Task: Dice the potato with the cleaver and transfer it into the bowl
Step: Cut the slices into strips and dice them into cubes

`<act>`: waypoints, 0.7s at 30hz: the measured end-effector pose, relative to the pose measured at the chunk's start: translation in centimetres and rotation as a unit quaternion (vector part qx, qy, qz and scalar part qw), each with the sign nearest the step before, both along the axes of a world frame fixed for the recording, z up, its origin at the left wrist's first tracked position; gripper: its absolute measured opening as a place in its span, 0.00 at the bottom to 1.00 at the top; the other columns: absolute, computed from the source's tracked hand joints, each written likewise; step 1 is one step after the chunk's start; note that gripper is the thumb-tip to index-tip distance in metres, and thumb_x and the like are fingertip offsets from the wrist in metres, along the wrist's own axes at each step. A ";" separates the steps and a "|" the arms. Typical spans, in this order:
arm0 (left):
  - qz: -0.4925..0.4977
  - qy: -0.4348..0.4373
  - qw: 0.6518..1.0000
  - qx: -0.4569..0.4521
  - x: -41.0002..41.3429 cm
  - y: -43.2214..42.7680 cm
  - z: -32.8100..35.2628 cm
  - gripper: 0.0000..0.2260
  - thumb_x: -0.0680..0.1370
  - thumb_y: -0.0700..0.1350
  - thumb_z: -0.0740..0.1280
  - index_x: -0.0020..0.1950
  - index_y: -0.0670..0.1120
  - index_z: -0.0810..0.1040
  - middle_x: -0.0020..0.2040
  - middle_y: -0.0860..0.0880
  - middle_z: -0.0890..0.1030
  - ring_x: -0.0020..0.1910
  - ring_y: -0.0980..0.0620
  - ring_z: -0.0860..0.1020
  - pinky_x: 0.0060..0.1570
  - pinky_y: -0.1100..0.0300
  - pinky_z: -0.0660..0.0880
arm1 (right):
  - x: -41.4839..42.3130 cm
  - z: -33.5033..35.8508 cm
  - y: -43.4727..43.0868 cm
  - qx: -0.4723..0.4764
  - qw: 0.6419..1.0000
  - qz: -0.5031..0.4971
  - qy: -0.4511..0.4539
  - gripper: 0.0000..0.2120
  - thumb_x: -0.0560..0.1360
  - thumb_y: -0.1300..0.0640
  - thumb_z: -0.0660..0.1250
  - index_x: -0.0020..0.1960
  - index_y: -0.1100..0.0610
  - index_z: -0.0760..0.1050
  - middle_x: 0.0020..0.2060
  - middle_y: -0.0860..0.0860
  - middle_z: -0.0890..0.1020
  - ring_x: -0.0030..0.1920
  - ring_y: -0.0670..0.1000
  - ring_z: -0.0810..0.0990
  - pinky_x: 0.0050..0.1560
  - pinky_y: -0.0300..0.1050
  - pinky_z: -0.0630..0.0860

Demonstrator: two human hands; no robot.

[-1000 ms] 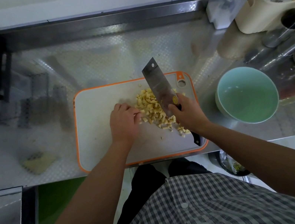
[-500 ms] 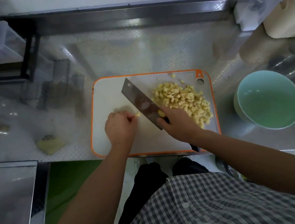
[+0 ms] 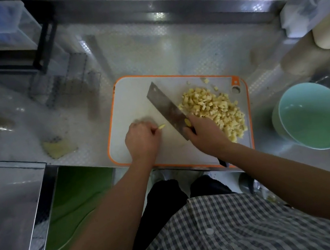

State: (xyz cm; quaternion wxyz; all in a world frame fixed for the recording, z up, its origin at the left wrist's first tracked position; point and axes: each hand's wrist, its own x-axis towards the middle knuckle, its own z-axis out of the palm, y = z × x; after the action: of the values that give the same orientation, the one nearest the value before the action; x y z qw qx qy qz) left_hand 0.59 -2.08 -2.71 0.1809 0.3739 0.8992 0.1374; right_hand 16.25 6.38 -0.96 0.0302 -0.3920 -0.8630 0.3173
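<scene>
A pile of pale yellow diced potato lies on the right half of the white, orange-rimmed cutting board. My right hand grips the cleaver by its handle, the blade slanting up to the left along the pile's left side. My left hand is curled on the board left of the blade and pinches a small potato piece at its fingertips. The empty mint-green bowl stands on the counter right of the board.
A potato scrap lies on the steel counter left of the board. Bottles and white containers crowd the back right. A black rack with clear boxes stands at the back left. The counter's front edge runs just below the board.
The cleaver swept the dice into a pile on the right side of the board and now lies to its left. My left hand moved left and holds a small leftover piece.
</scene>
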 end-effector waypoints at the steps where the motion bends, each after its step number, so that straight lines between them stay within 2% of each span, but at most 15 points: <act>1: 0.002 0.003 1.000 -0.003 0.1 0.0 0.0 0.09 0.73 0.54 0.68 0.44 0.50 0.84 0.42 0.47 0.81 0.51 0.46 0.75 0.41 0.54 0.73 | -0.2 -0.1 -0.4 0.007 1.000 0.015 -0.001 0.08 0.79 0.57 0.60 0.53 0.61 0.71 0.31 0.56 0.75 0.33 0.61 0.76 0.31 0.47 0.64; 3: 0.005 0.003 1.000 -0.001 0.4 0.1 0.1 0.08 0.73 0.51 0.67 0.44 0.50 0.84 0.43 0.47 0.81 0.51 0.46 0.75 0.42 0.55 0.73 | -0.7 -0.5 -1.1 0.020 0.999 0.031 -0.018 0.08 0.79 0.57 0.59 0.52 0.61 0.70 0.35 0.60 0.77 0.36 0.63 0.76 0.32 0.49 0.66; 7: 0.010 -0.007 1.000 0.000 0.5 0.1 -0.1 0.08 0.73 0.49 0.66 0.44 0.49 0.84 0.43 0.47 0.81 0.51 0.46 0.75 0.42 0.54 0.73 | -1.1 -1.8 -1.5 0.022 0.998 0.023 -0.057 0.10 0.79 0.56 0.58 0.57 0.60 0.69 0.41 0.61 0.79 0.41 0.64 0.78 0.35 0.50 0.69; 10: 0.012 -0.007 1.000 -0.004 0.4 0.1 -0.5 0.08 0.73 0.50 0.67 0.45 0.50 0.84 0.43 0.48 0.81 0.50 0.47 0.75 0.41 0.54 0.73 | -1.5 -2.2 -1.5 0.030 0.998 0.028 -0.055 0.09 0.79 0.56 0.58 0.56 0.60 0.68 0.39 0.61 0.79 0.39 0.65 0.78 0.32 0.50 0.68; 15: 0.015 -0.006 1.000 -0.008 0.3 0.1 -0.4 0.08 0.73 0.50 0.67 0.46 0.50 0.84 0.44 0.47 0.81 0.52 0.47 0.75 0.43 0.54 0.73 | -1.8 -1.5 -1.6 0.035 0.999 0.019 -0.028 0.13 0.80 0.57 0.58 0.62 0.62 0.68 0.34 0.61 0.78 0.34 0.64 0.77 0.30 0.48 0.63; 21: 0.008 -0.016 1.000 0.003 0.1 0.1 -0.6 0.08 0.74 0.50 0.67 0.46 0.51 0.84 0.45 0.49 0.82 0.52 0.48 0.74 0.42 0.54 0.72 | -2.0 -2.1 -2.1 0.026 0.998 0.040 -0.048 0.09 0.79 0.57 0.58 0.57 0.60 0.69 0.40 0.61 0.79 0.39 0.65 0.78 0.33 0.47 0.65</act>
State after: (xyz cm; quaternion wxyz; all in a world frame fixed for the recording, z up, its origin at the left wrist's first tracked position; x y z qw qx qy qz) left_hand 0.73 -2.00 -3.29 0.1933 0.3648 0.8988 0.1472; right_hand 14.22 4.32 -3.04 -0.0141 -0.3708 -0.8865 0.2764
